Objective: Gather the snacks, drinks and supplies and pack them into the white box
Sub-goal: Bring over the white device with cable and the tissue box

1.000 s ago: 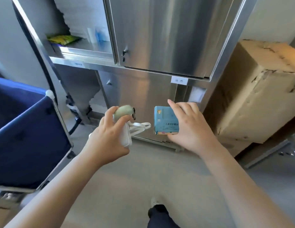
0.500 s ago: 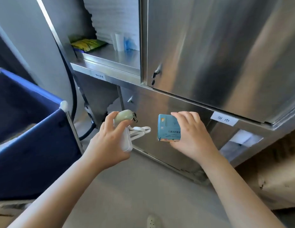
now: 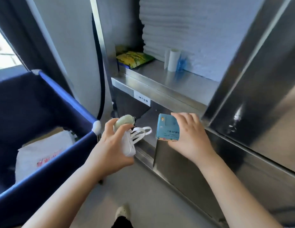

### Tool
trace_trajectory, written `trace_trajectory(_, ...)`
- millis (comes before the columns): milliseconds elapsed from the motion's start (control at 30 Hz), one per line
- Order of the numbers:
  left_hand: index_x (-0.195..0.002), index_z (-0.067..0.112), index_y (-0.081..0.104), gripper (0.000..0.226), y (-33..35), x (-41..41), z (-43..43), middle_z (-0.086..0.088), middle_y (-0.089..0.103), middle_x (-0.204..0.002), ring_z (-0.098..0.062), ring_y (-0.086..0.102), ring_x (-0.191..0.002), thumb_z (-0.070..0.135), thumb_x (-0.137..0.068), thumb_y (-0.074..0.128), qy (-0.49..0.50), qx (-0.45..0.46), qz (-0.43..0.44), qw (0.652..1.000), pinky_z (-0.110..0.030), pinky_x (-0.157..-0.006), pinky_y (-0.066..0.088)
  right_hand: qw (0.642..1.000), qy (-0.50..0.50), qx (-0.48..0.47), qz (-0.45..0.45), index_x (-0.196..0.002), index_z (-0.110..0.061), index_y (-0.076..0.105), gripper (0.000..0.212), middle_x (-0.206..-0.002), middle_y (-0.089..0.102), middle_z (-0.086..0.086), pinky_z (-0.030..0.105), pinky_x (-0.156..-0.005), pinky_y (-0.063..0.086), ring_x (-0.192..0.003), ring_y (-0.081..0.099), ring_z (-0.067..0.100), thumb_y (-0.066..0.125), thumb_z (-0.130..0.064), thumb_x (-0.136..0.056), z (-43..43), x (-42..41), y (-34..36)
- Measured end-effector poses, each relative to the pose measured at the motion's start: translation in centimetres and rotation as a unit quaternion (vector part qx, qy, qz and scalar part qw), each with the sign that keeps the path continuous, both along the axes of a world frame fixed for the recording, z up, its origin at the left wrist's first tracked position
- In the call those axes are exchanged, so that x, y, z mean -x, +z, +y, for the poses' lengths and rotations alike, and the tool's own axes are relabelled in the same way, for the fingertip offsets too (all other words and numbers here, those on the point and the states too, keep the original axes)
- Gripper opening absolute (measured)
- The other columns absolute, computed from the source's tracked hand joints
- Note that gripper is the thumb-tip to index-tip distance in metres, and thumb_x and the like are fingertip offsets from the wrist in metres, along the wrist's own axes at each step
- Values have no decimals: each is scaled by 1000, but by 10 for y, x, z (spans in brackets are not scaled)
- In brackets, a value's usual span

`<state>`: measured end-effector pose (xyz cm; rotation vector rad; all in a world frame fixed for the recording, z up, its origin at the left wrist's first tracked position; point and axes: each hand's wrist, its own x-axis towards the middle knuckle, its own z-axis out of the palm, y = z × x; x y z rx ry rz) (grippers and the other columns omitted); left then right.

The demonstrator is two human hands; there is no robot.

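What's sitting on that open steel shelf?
A yellow-green packet, a white roll, a blurred blue item beside it, folded white cloth stacked behind. The steel door hides the shelf's right part.

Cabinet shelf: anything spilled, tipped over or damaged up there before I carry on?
Nothing stands out. The yellow snack packet lies flat at the shelf's left end, the white roll stands upright beside a blurred blue item, and the white folded stack behind them sits in even layers. No spill shows.

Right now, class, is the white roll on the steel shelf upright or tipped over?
Upright: the white roll stands on end on the steel shelf, round top facing up.
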<state>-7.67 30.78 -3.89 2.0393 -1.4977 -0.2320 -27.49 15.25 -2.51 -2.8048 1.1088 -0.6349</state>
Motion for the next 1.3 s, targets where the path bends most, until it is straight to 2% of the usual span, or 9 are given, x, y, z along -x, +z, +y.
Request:
trace_trajectory(200,-123,49,32,80,7,-88,-64,17,15,-133,-16,46,-102,39,-48,60,-20,12,15,1000,-33,-72,50,998,-65,14,-9,-125,-11,51,77,-115,55,5,31,-90,34,-103,42,26,81,-38,-59,-55,-80,4)
trace_trajectory(367,-123,48,34,82,15,-127,-116,22,15,-127,-16,48,-100,32,-50,68,-66,25,31,997,-17,-62,40,993,-119,19,10,-128,-9,49,82,-116,56,7,34,-91,34,-104,46,29,82,-41,-60,-99,-105,12)
trace_trajectory(533,-122,49,33,80,26,-140,-180,17,13,-133,-20,48,-101,37,-49,64,-110,26,5,994,-19,-59,37,980,-199,11,11,-132,-8,47,88,-120,55,10,36,-91,35,-108,44,34,84,-37,-58,-154,-112,17)
trace_trajectory(700,-126,38,36,80,44,-137,-251,7,17,-136,-26,45,-113,33,-53,69,-165,39,-33,985,-30,-72,47,973,-227,-38,-7,-136,-15,41,85,-125,50,3,32,-92,33,-112,34,26,79,-41,-64,-205,-113,20)
trace_trajectory(800,-129,35,36,80,54,-133,-293,2,17,-139,-28,41,-118,33,-56,70,-194,33,-78,977,-30,-73,47,968,-245,-48,0,-134,-17,42,78,-124,51,2,29,-90,31,-112,37,25,75,-41,-67,-231,-112,18)
trace_trajectory(933,-130,35,34,82,58,-130,-337,0,18,-137,-25,38,-121,40,-55,68,-237,23,-141,961,-31,-79,47,957,-273,-97,-28,-129,-25,49,62,-117,54,0,27,-87,29,-109,36,23,70,-40,-72,-253,-105,11)
trace_trajectory(1033,-129,36,34,79,56,-128,-360,1,19,-136,-24,39,-119,41,-57,65,-261,9,-164,951,-37,-77,52,946,-290,-136,-53,-125,-26,52,55,-115,55,-1,26,-82,29,-109,33,22,68,-37,-73,-261,-96,6)
trace_trajectory(1167,-131,42,26,82,47,-129,-385,4,12,-138,-24,39,-117,41,-58,64,-333,-34,-211,919,-39,-80,52,928,-325,-167,-71,-126,-24,50,60,-121,50,-4,27,-79,28,-111,29,15,72,-35,-72,-266,-80,5)
trace_trajectory(1300,-131,46,22,86,39,-134,-408,6,9,-140,-22,39,-115,41,-56,64,-408,-57,-226,883,-37,-75,53,913,-352,-185,-90,-135,-26,43,74,-131,45,-10,26,-86,29,-117,25,8,76,-34,-69,-266,-71,2)
